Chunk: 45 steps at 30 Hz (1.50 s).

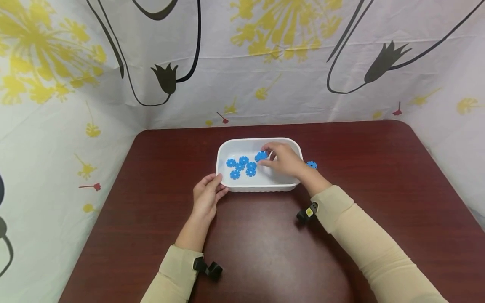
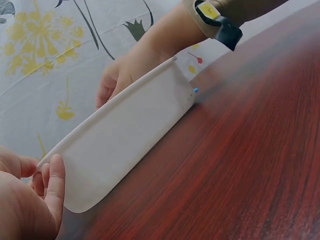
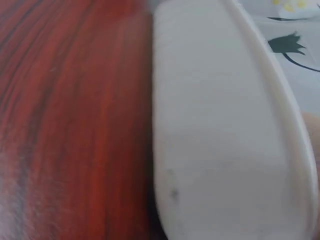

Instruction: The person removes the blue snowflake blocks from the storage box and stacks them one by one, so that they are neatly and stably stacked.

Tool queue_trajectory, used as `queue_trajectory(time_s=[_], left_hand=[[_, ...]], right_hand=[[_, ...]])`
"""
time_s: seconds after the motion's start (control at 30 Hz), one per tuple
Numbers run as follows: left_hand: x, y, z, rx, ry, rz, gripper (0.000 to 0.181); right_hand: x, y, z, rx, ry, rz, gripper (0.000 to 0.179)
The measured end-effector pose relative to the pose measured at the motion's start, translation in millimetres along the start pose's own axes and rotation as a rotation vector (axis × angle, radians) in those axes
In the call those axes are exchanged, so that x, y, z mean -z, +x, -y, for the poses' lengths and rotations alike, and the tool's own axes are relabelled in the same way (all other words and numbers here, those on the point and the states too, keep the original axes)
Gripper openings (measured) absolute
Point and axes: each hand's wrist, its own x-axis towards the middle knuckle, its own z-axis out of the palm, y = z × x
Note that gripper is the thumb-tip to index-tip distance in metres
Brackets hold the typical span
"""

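A white plastic tray (image 1: 265, 188) lies on the table with several blue notched interlocking discs (image 1: 243, 160) inside, mostly toward its left half. My left hand (image 1: 206, 195) grips the tray's front left corner; in the left wrist view its thumb is at the rim and its fingers lie against the outer wall. My right hand (image 1: 283, 160) reaches over the right end of the tray. Between its thumb and fingers it pinches one blue interlocking disc (image 1: 261, 156). The right wrist view is filled mostly by the tray's outer wall (image 3: 220, 110), which hides the discs.
One more blue disc (image 1: 312, 164) lies on the dark red wooden table (image 1: 159, 168), just outside the tray's right end. A white cloth with printed flowers (image 1: 265, 92) hangs behind the table and along its sides. Each wrist carries a small black camera (image 1: 207, 269) on a strap.
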Motion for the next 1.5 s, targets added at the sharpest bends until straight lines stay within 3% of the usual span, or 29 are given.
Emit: queue_trajectory(time_s=[0.33,0.77,1.07,1.5], left_hand=[[0.1,-0.1,-0.2,-0.001,-0.013,-0.017,0.021],[-0.3,-1.7,-0.6,0.003,-0.015,-0.027,0.021],[-2.4,-2.2,-0.1,0.010,-0.009,-0.018,0.022],[-3.7,-3.4,-1.8,0.021,-0.003,-0.017,0.023]], right_hand=[[13,-5.5,-3,0.068,0.096,-0.031,0.035],[28,-21.5,-11,0.017,0.102,-0.131,0.036],[40,-34.8,-26,-0.072,0.116,-0.225,0.035],[57,-51.8,-52,-0.138,0.114,-0.252,0.037]])
